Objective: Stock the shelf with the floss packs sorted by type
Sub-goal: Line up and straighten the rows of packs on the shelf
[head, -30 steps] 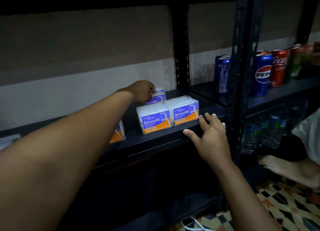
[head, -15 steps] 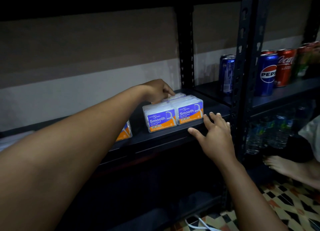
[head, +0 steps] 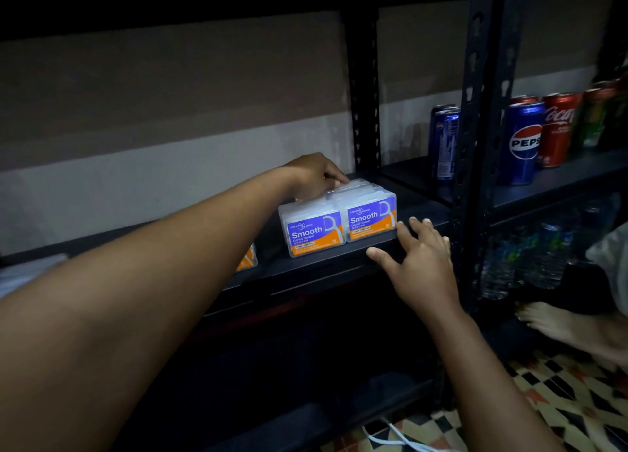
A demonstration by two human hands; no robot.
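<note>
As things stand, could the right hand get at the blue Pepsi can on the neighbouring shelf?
Probably not directly. The right hand rests open on the dark shelf edge, and the black perforated metal upright stands between it and the blue Pepsi can; it would need to go around.

left arm: bare, stretched forward and up from the lower left, forearm filling the near view.
left hand (head: 314,175): palm down, knuckles up, fingers bent downward; fingertips partly hidden, grip cannot be judged.
right arm: bare, rising from the lower right, wrist slightly bent back.
right hand (head: 419,263): palm down, fingers straight and spread, thumb out to the left.
</note>
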